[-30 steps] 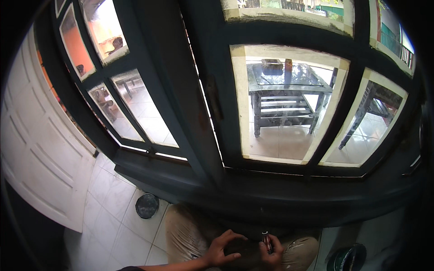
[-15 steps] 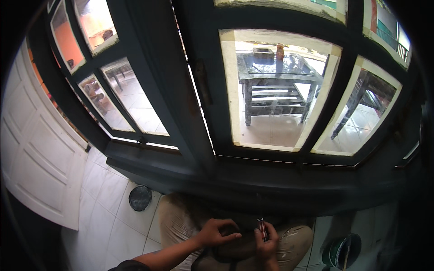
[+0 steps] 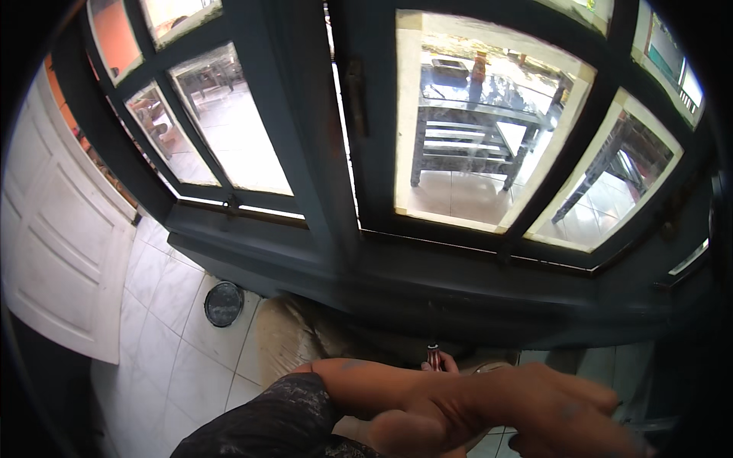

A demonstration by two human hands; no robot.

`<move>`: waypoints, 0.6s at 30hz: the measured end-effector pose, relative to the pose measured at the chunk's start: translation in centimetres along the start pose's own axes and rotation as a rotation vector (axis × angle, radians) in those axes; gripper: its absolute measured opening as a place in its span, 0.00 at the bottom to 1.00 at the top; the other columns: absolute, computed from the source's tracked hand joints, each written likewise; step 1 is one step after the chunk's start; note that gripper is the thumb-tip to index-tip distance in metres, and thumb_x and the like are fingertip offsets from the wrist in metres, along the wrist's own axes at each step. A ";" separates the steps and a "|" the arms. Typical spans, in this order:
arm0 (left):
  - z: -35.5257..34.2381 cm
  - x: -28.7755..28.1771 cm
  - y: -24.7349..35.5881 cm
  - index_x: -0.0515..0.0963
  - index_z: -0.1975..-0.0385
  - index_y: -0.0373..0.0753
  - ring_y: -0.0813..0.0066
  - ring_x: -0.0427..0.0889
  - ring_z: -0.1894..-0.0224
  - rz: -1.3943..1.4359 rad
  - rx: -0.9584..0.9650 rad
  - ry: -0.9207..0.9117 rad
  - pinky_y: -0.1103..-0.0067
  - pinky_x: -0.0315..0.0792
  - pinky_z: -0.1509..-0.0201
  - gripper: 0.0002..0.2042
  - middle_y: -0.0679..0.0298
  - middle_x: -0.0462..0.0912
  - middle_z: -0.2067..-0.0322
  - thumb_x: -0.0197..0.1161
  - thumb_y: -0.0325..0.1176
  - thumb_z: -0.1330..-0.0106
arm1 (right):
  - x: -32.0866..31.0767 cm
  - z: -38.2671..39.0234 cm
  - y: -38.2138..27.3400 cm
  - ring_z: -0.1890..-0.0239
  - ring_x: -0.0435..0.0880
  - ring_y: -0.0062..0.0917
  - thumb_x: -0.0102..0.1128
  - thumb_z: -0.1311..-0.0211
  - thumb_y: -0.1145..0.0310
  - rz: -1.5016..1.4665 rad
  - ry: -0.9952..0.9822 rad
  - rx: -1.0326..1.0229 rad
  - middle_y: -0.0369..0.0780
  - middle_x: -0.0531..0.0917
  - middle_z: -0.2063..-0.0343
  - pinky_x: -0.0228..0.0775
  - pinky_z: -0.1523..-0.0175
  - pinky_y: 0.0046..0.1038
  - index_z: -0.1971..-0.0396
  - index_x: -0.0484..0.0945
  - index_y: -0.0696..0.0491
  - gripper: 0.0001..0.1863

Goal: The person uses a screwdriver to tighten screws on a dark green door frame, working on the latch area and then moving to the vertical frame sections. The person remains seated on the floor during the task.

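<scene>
My left arm reaches across to the right, its dark patterned sleeve above the elbow. Large and close, my left hand has its thumb apart from outstretched, partly blurred fingers, with nothing visible in them. Behind that forearm, my right hand shows only in part, closed around a screwdriver. The tool's handle is red and dark with a pale collar, and its thin shaft points up toward the window sill, barely visible. My paint-spotted tan trousers show below the sill.
Dark window frames rise ahead, their panes edged with pale masking tape. A round dark lid lies on the white tiled floor. A white panelled door stands at the left. Outside is a dark table.
My left hand has swung from beside the screwdriver to the far right, its arm now covering most of my right hand. The view has shifted, and the green-and-dark bucket at right is mostly hidden.
</scene>
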State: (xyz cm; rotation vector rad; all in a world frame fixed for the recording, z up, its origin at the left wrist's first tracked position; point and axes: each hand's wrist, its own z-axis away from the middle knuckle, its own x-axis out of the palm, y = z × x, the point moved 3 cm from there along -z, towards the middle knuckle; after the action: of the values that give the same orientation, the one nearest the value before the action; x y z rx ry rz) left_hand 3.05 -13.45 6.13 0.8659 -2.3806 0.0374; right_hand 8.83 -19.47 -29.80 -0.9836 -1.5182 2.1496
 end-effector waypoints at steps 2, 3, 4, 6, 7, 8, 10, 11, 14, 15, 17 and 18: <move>0.1 -0.4 -1.3 0.78 0.44 0.27 0.79 0.69 0.70 0.018 -0.028 -0.042 0.79 0.61 0.64 0.42 0.63 0.71 0.64 0.54 0.69 0.33 | -0.4 1.1 -0.3 0.75 0.74 0.15 0.71 0.37 0.64 -0.095 0.070 -0.206 0.35 0.82 0.76 0.69 0.69 0.24 0.51 0.82 0.55 0.18; 0.0 -0.7 -1.8 0.78 0.44 0.27 0.79 0.69 0.69 0.041 -0.044 -0.050 0.79 0.61 0.64 0.41 0.63 0.72 0.64 0.55 0.67 0.33 | -0.8 1.7 -2.0 0.77 0.73 0.14 0.70 0.37 0.65 -0.085 0.106 -0.194 0.34 0.80 0.79 0.67 0.71 0.24 0.53 0.82 0.56 0.16; -0.1 -0.7 -2.0 0.77 0.44 0.28 0.79 0.69 0.69 0.045 -0.052 -0.068 0.79 0.62 0.63 0.40 0.63 0.72 0.63 0.55 0.66 0.32 | -0.8 1.6 -2.4 0.77 0.72 0.14 0.70 0.37 0.65 -0.095 0.080 -0.176 0.34 0.79 0.79 0.67 0.71 0.24 0.53 0.82 0.56 0.16; -0.1 -1.0 -2.1 0.77 0.44 0.28 0.79 0.70 0.68 0.020 -0.049 -0.071 0.79 0.63 0.62 0.37 0.62 0.73 0.62 0.56 0.64 0.32 | -0.9 1.8 -2.4 0.77 0.72 0.14 0.70 0.37 0.65 -0.115 0.023 -0.141 0.34 0.78 0.80 0.66 0.71 0.24 0.53 0.82 0.57 0.16; 0.0 -1.0 -2.5 0.77 0.44 0.29 0.79 0.71 0.67 0.016 -0.055 -0.073 0.79 0.64 0.62 0.36 0.62 0.73 0.61 0.57 0.62 0.31 | -0.9 2.0 -2.5 0.78 0.71 0.14 0.70 0.37 0.65 -0.103 0.038 -0.145 0.34 0.77 0.81 0.65 0.72 0.24 0.53 0.81 0.57 0.16; -0.1 -1.2 -2.6 0.77 0.45 0.29 0.79 0.71 0.67 -0.002 -0.062 -0.070 0.79 0.64 0.61 0.35 0.62 0.73 0.60 0.57 0.61 0.31 | -0.9 2.1 -2.6 0.78 0.71 0.14 0.70 0.37 0.65 -0.099 0.035 -0.149 0.34 0.77 0.81 0.65 0.72 0.25 0.53 0.82 0.57 0.16; 0.0 -1.3 -2.7 0.76 0.45 0.30 0.79 0.72 0.66 -0.032 -0.072 -0.072 0.79 0.65 0.61 0.32 0.61 0.74 0.59 0.58 0.58 0.30 | -0.9 1.9 -2.9 0.78 0.71 0.15 0.70 0.36 0.64 -0.092 0.037 -0.164 0.34 0.77 0.81 0.66 0.72 0.25 0.53 0.82 0.56 0.16; 0.1 -1.5 -2.8 0.76 0.45 0.30 0.79 0.72 0.65 -0.058 -0.085 -0.072 0.79 0.66 0.60 0.31 0.61 0.74 0.58 0.59 0.57 0.30 | -1.0 1.9 -3.1 0.78 0.72 0.16 0.71 0.37 0.64 -0.073 0.042 -0.166 0.35 0.78 0.81 0.66 0.72 0.26 0.53 0.82 0.56 0.16; 0.9 -2.3 -2.5 0.75 0.45 0.31 0.79 0.73 0.64 -0.197 -0.127 -0.050 0.80 0.67 0.59 0.28 0.60 0.75 0.56 0.60 0.53 0.29 | -0.8 1.5 -2.4 0.78 0.74 0.17 0.72 0.38 0.64 -0.057 0.045 -0.113 0.37 0.80 0.79 0.69 0.71 0.27 0.53 0.82 0.56 0.17; 1.1 -2.9 -2.4 0.75 0.46 0.31 0.79 0.74 0.63 -0.277 -0.150 -0.044 0.80 0.68 0.58 0.27 0.60 0.75 0.56 0.60 0.52 0.28 | -0.1 1.0 -0.4 0.78 0.75 0.18 0.72 0.39 0.64 -0.079 0.050 -0.046 0.38 0.80 0.78 0.69 0.70 0.28 0.53 0.82 0.56 0.17; 2.0 -5.1 -1.8 0.75 0.46 0.32 0.79 0.74 0.62 -0.461 -0.186 0.004 0.80 0.69 0.58 0.24 0.59 0.76 0.54 0.61 0.49 0.28 | -0.2 1.2 1.1 0.76 0.75 0.17 0.73 0.39 0.64 -0.158 0.043 -0.037 0.36 0.81 0.75 0.69 0.69 0.26 0.53 0.82 0.56 0.17; 2.6 -6.1 -0.5 0.75 0.46 0.32 0.79 0.75 0.61 -0.634 -0.194 0.061 0.80 0.69 0.57 0.23 0.59 0.76 0.54 0.62 0.48 0.27 | -0.3 1.4 0.5 0.75 0.74 0.15 0.74 0.37 0.64 -0.220 -0.013 -0.119 0.34 0.82 0.72 0.68 0.68 0.24 0.53 0.82 0.56 0.17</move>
State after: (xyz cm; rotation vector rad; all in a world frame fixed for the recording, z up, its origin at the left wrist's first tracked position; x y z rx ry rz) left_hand 5.67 -10.93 0.55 1.4488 -1.9164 -0.4039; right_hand 8.11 -20.79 -29.88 -0.7983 -1.6915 1.9364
